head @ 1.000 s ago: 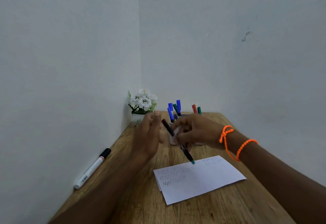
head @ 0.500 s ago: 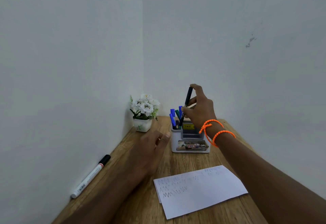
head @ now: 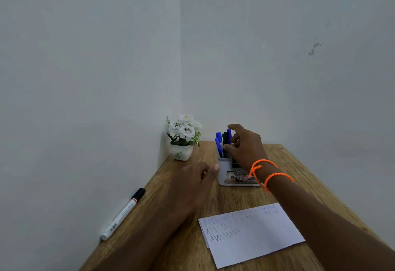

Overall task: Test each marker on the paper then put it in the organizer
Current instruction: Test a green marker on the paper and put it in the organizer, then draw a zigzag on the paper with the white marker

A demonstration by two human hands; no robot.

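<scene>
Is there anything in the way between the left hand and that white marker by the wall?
Nothing visible is. The left hand hovers open over bare wooden table, and the white marker lies to its left along the wall. The flower pot sits farther back, off that path.

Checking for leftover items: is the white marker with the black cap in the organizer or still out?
Out. The white marker lies flat on the wooden table by the left wall, capped, apart from the organizer.
</scene>
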